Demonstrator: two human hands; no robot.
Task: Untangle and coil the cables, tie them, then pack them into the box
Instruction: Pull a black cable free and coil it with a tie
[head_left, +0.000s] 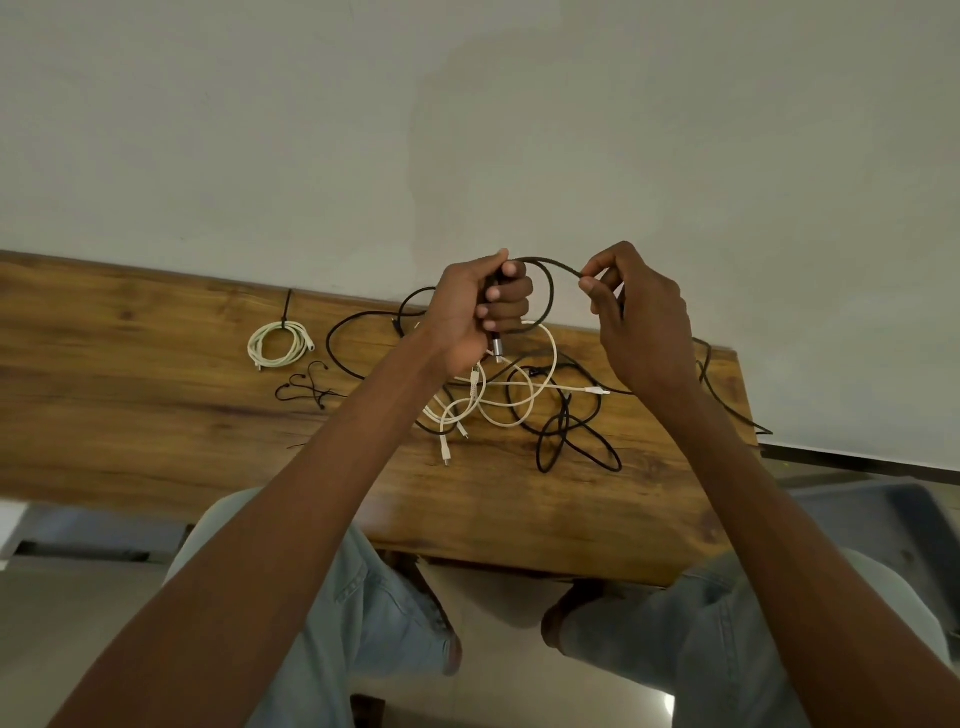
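My left hand (478, 312) grips the plug end of a black braided cable (545, 270), whose silver connector (498, 349) sticks out below my fist. The cable arcs rightward in a loop to my right hand (641, 327), which pinches it between thumb and forefinger. Both hands are raised above a tangle of white cables (498, 400) and black cables (566, 436) on the wooden table (156, 426). A coiled white cable (278, 344), tied with a black tie, lies at the left. No box is in view.
Loose black ties (306, 388) lie below the coiled cable. A black cable (727, 395) trails off the table's right end. A grey wall rises behind the table. My knees in light jeans are below the near edge.
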